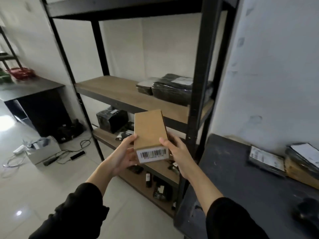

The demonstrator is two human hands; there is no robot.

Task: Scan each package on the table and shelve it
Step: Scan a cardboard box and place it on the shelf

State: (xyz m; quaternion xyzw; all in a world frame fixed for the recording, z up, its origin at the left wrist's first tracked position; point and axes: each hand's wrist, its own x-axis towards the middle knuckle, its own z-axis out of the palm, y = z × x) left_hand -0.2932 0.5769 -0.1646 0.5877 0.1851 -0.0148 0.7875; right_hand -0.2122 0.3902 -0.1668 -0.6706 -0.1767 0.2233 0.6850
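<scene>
I hold a small brown cardboard box (148, 130) in front of the black shelving unit (198, 94), its near end carrying a white barcode label. My left hand (123, 156) grips its left side and underside. My right hand (176, 152) grips its right side, thumb on top. The box hangs in the air just below the front edge of the middle wooden shelf (117, 91). Two black-wrapped packages (174, 89) lie at the right end of that shelf. More packages (266, 159) wait on the dark grey table (224, 169) at the right.
The lower shelf (131, 178) holds a black box and small dark items. On the tiled floor at left lie cables, a power strip and a white box (43, 150). A dark desk (32, 90) with red and green baskets stands at the far left. A dark scanner-like object (306, 211) rests on the table's near right.
</scene>
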